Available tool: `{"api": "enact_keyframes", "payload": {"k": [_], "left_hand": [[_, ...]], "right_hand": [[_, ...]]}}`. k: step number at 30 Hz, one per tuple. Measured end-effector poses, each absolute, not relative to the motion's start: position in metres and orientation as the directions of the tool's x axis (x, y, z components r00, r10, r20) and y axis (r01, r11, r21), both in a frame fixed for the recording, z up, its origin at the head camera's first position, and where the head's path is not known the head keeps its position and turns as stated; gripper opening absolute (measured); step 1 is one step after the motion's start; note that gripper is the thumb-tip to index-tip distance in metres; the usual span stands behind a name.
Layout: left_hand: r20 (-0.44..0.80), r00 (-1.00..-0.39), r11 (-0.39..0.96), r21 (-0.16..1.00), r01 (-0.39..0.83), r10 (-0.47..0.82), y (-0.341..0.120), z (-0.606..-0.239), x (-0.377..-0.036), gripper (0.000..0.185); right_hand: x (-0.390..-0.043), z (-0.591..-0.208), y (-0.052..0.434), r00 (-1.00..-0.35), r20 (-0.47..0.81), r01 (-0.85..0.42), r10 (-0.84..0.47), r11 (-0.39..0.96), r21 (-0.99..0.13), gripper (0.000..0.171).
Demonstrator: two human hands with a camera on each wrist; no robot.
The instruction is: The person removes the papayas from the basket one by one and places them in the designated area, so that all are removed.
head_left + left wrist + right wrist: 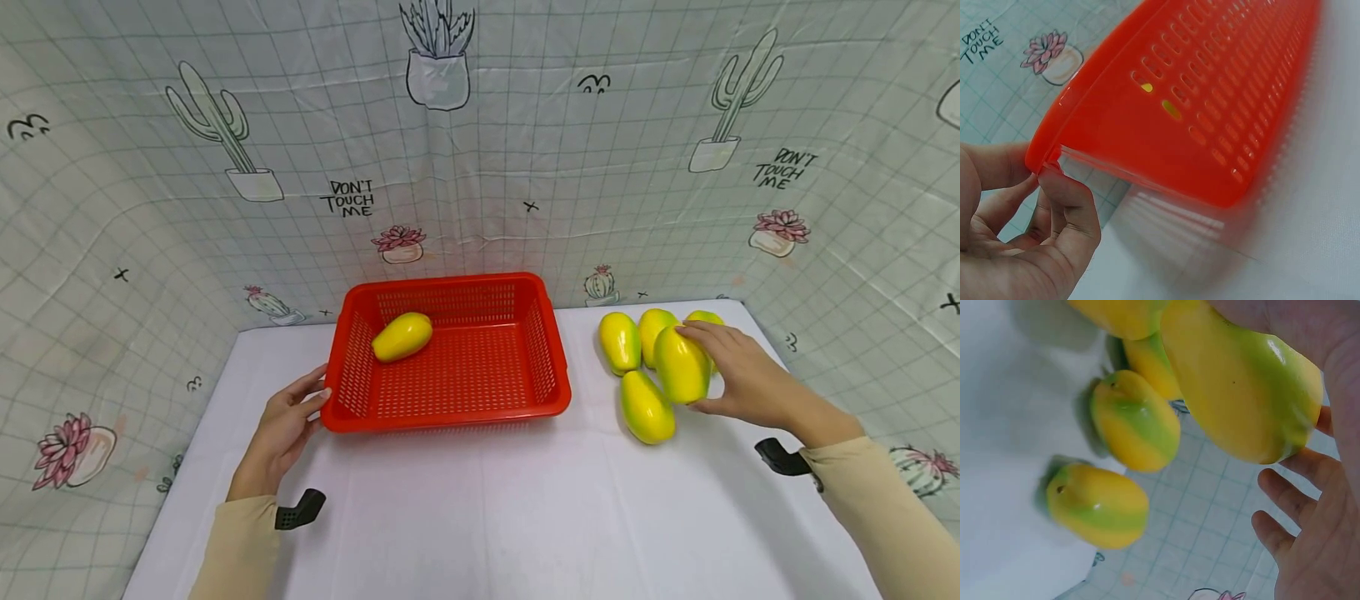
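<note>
Right hand [750, 379] grips a papaya [681, 365]; left hand [283, 429] – basket [450, 412] corner.

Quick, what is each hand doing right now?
Left hand: pinching the corner rim of the red perforated plastic basket.
Right hand: holding a yellow-green papaya-shaped fruit beside four others on the table.

Your red perforated basket [450, 400] sits on the white surface [480, 517], one mango [402, 337] lying inside. The yellow-green mango you grip [681, 365] stands upright among four others.
</note>
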State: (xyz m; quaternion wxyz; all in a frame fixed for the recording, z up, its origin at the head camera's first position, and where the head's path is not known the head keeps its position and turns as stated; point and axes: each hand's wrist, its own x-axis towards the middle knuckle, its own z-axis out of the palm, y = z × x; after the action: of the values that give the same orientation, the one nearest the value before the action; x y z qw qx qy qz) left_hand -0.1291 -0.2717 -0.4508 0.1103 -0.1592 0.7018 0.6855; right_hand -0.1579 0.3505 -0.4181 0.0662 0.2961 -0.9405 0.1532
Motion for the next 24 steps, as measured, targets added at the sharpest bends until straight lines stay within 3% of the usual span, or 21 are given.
{"api": "enact_keyframes", "payload": {"k": [24], "left_hand": [[-0.385,-0.918,0.005,0.922,-0.387,-0.088,-0.269,-0.449,-0.129,0.059]], "right_hand": [[-0.148,-0.455,0.378,-0.845,0.144,-0.534,-0.515,0.802,-0.268,0.108]]}}
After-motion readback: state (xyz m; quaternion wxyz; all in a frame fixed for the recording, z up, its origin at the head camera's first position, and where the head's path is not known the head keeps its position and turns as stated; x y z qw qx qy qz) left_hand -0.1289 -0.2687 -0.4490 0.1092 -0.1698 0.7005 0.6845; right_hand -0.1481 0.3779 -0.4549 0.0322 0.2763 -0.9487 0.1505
